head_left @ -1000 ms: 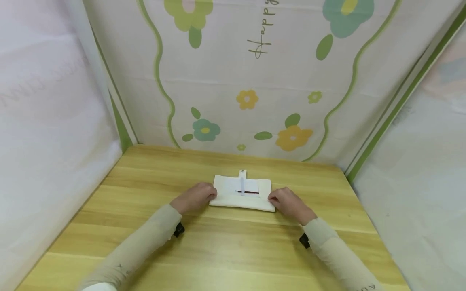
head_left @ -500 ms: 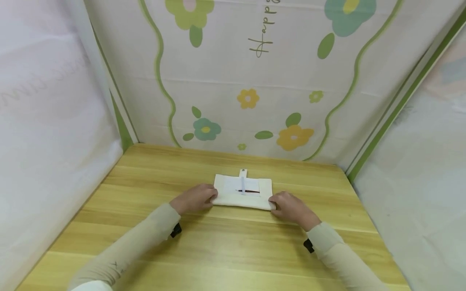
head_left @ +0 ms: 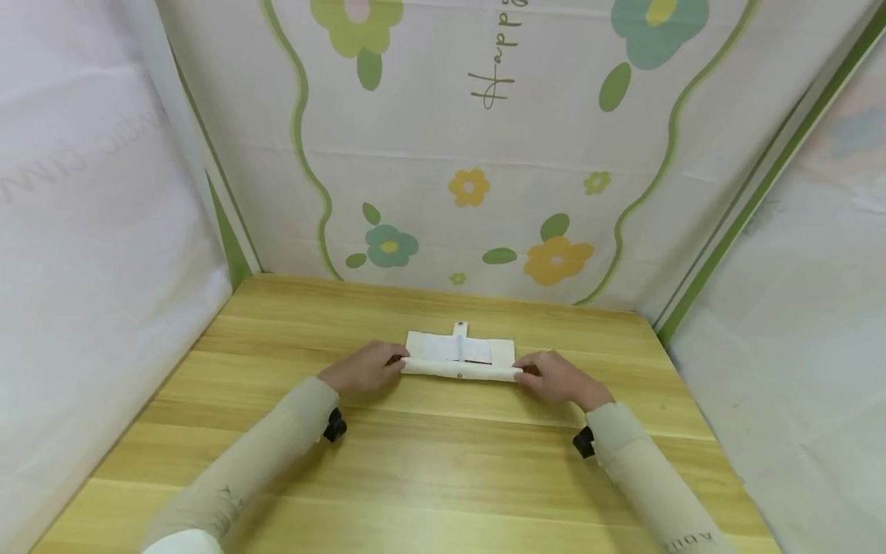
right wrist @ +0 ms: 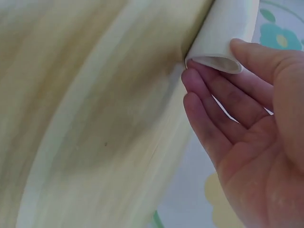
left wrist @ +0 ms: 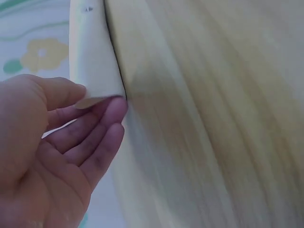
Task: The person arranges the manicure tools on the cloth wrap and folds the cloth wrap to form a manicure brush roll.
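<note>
A white roll-up pen case (head_left: 434,367) lies toward the back of the table, its near part rolled into a tube with a snap stud (head_left: 460,375) on it. Behind the roll, a paler panel and a narrow band show on the flat part, with a sliver of a dark red pen (head_left: 479,362); the roll hides most of the pen. A strap (head_left: 461,328) with a snap points away at the far edge. My left hand (head_left: 365,367) pinches the roll's left end between thumb and fingers. At the right end, my right hand (head_left: 559,377) holds it likewise, thumb on top.
The wooden table (head_left: 429,469) stretches around the case on all sides. A flower-printed cloth (head_left: 415,138) hangs along its back edge, with pale cloth walls at left and right. Each wrist carries a small black camera (head_left: 335,425).
The near part of the case has been rolled away from me into a tube, covering most of the pen. The snap stud now shows on the roll. Both hands have shifted slightly forward.
</note>
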Motion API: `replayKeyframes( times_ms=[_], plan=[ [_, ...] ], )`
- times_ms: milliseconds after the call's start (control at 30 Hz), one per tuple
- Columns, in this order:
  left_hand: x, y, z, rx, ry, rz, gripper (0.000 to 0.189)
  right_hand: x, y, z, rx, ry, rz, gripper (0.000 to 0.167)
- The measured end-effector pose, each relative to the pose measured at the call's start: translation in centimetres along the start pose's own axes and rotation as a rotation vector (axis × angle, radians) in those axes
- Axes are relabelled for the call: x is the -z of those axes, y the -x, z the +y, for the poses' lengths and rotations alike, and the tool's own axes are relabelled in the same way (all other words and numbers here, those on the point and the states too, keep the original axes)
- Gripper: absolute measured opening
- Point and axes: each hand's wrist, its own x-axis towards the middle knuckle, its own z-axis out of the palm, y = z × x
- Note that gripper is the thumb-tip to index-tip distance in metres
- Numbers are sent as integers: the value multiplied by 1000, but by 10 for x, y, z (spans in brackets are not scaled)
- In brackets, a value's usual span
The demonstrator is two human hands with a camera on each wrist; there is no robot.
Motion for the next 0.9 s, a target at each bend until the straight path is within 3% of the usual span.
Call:
replayKeyframes(
  times_ms=[133, 267, 433, 600, 700, 900],
  plan=[
    [2, -9, -10, 49, 75, 13, 27, 6, -10, 8, -55, -45, -23, 28],
    [3, -19, -16, 61, 79, 30, 29, 10, -20, 14, -93, -95, -54, 30],
    [2, -30, -14, 59, -46, 77, 27, 12, -28, 14, -140, -131, -62, 27],
    [2, -37, -9, 111, -131, 156, 12, 12, -34, 11, -194, -85, -7, 29],
    [-1, -42, -8, 96, -119, 165, 17, 9, -37, 12, -217, -59, 23, 30],
    [-10, -51, -3, -1, -102, 172, 28, 7, -41, 10, -250, -56, 39, 28]
  ],
)
